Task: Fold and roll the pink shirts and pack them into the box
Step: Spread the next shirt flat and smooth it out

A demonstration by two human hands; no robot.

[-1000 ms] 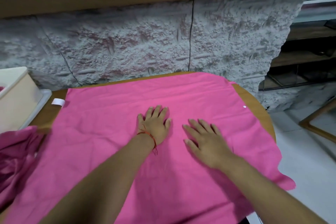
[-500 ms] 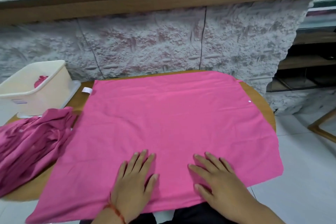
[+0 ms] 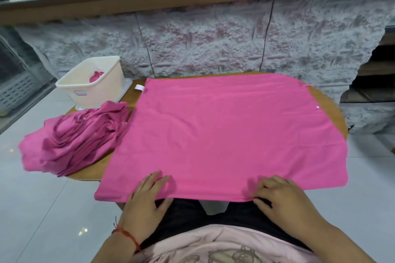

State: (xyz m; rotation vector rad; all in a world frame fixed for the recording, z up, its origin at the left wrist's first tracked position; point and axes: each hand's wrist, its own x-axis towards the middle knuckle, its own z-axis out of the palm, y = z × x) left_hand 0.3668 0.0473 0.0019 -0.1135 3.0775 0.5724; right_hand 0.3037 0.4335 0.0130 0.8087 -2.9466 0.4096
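1. While both hands sit at the bottom of the frame on the near hem of the spread pink shirt, nothing is rolled here yet. Left hand, lower centre-left: fingers splayed wide and flat on the cloth, palm past the hem, gripping nothing that I can see. Right hand, lower centre-right: fingers curled at the hem edge; thumb appears tucked under the fabric, so possibly a light pinch. Cannot confirm.
2. Centre of frame: the shirt lies flat and mostly smooth over the wooden surface, covering most of it. Near hem and lower right corner overhang the edge. A small white tag shows at its far left corner.
3. Centre-left: a heap of pink shirts, crumpled, unfolded, touching the spread shirt's left edge and drooping off the surface's left side. Count not readable.
4. Upper left: the cream box stands at the far left corner of the surface, apart from the spread shirt. One pink bundle visible inside, presumably a rolled shirt.
5. Judgement on progress: early. At least one piece packed; the current shirt is laid out and smoothed, with folding, rolling and packing left; then the whole heap.
6. Top of frame: stone wall, wooden shelf above.
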